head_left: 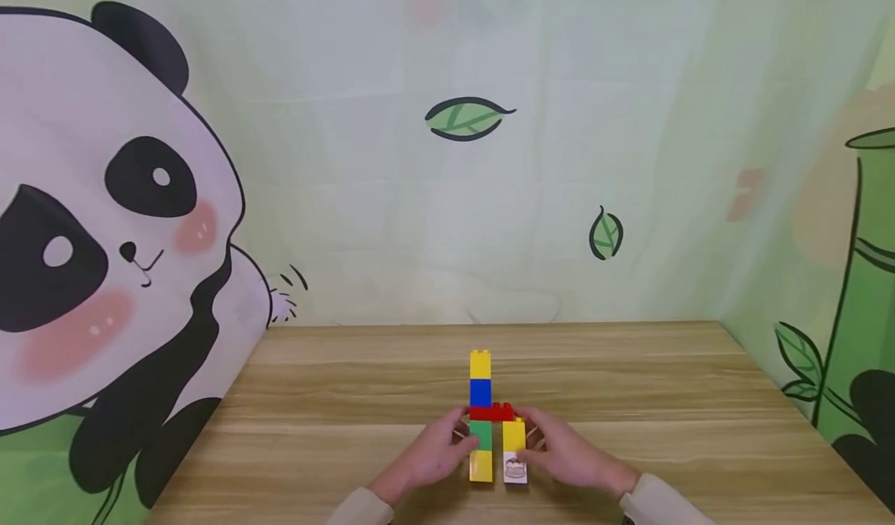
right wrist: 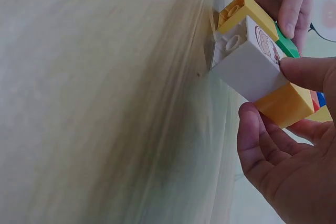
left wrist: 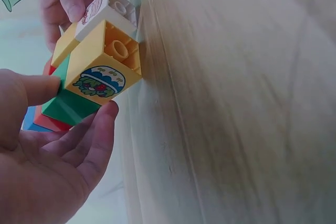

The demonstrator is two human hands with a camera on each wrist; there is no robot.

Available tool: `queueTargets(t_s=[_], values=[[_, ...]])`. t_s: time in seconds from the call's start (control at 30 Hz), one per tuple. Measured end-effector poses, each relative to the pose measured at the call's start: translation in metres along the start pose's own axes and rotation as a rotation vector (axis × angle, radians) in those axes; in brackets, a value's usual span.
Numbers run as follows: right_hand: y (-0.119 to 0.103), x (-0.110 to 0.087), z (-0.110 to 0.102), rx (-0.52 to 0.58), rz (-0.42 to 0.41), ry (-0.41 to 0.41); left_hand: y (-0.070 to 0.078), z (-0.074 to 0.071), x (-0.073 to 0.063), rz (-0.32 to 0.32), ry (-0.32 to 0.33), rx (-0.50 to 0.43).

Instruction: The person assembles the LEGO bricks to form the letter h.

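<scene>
My left hand (head_left: 442, 446) grips a column of toy building bricks at its green brick (head_left: 480, 435), thumb in front. Under the green one is a yellow brick (left wrist: 97, 61) with a printed picture; above it come a long red brick (head_left: 491, 413), a blue brick (head_left: 480, 392) and a top yellow brick (head_left: 480, 365). With my right hand (head_left: 569, 451) I pinch a shorter pair, a yellow brick (head_left: 513, 435) over a white brick (right wrist: 252, 69) printed with a cake. The red brick reaches over the pair; whether they are joined I cannot tell. Hollow undersides show in both wrist views.
A wood-grain table (head_left: 336, 385) lies under the hands. Behind it hangs a pale green cloth (head_left: 349, 160) with a large printed panda (head_left: 133, 183) at left, leaves, and green bamboo (head_left: 867, 292) at right.
</scene>
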State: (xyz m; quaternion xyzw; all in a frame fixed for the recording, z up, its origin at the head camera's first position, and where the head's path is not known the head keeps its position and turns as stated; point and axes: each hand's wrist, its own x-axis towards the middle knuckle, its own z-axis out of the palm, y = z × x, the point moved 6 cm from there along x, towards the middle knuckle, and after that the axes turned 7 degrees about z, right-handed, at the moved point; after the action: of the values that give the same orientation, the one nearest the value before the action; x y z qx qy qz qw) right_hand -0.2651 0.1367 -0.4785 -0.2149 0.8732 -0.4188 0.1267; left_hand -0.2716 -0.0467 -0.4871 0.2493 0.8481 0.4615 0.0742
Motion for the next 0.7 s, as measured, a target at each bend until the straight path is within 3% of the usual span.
queueTargets(t_s=[0.47,0.7], values=[[0.008,0.013,0.003,0.012,0.057,-0.030,-0.009,0.002,0.006,-0.131,-0.045,-0.010],[0.012,0.015,0.003,0.006,0.070,-0.060,-0.009,0.003,0.008,-0.116,-0.061,-0.021]])
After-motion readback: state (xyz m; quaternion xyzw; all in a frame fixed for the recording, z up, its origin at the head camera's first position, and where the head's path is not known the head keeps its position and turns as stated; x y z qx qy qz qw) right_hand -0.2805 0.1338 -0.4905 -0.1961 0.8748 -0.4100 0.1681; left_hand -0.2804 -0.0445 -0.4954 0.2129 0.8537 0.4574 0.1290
